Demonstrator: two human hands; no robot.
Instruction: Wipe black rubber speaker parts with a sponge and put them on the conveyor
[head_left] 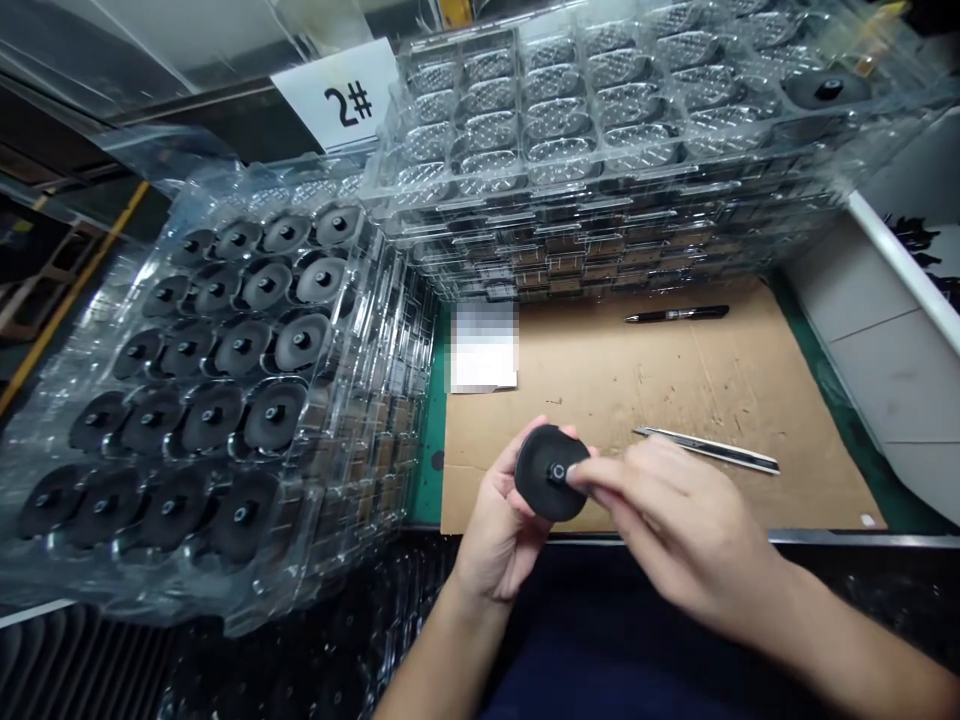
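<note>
**A:** What's in the left hand (499,535)?

**B:** A matte black round disc (536,490) with a raised central hub (557,473), held just above the near edge of a brown cardboard sheet (660,400). That grip is closed, cupping the disc from behind.

**A:** And the right hand (675,530)?

**B:** Its fingertips (579,478) are at the hub, coming in from three o'clock. They're blurred, so I can't tell whether that grip is pinching or only touching.

**A:** Is that a good way to hold it?

**B:** Yes. The palm steadies the back, leaving the hub free and easy to reach.

**A:** What's around them?

**B:** Counting from the hands: clear plastic trays (375,400) of matching black discs (212,415) at ten o'clock, a tall stack of clear trays (600,230) at twelve, a black pen (676,314) at one, and a steel snap-off knife (709,450) at three.
</note>
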